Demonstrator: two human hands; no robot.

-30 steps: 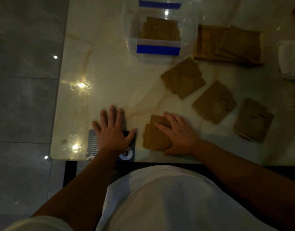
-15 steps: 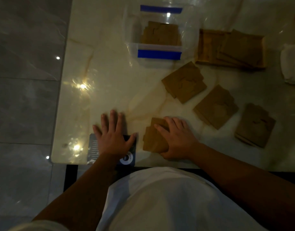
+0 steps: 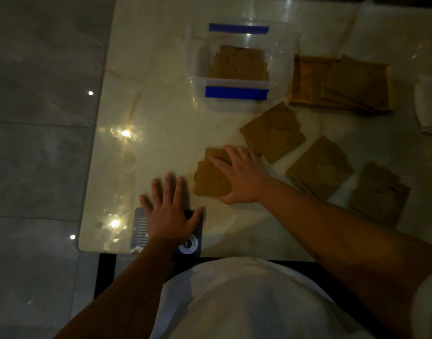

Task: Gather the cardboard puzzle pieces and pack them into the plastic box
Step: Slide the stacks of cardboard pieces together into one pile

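Note:
A clear plastic box (image 3: 237, 104) with blue strips stands at the far middle of the table, with brown cardboard pieces (image 3: 239, 62) lying inside. My right hand (image 3: 244, 179) lies flat, fingers spread, on a small stack of cardboard puzzle pieces (image 3: 210, 179) near the front edge. My left hand (image 3: 171, 211) rests flat and spread on a dark card (image 3: 195, 231) at the table's front edge. Three more stacks lie to the right: one (image 3: 273, 133), another (image 3: 320, 167), and a third (image 3: 381, 194).
A shallow cardboard tray (image 3: 305, 79) with several brown sheets (image 3: 356, 81) on it sits right of the box. A white object (image 3: 427, 104) lies at the far right. The glossy marble table (image 3: 156, 118) ends at its left edge beside a grey tiled floor (image 3: 39, 118).
My right hand has slid the small stack a little away from the front edge, toward the box. My left hand stays flat on the dark card.

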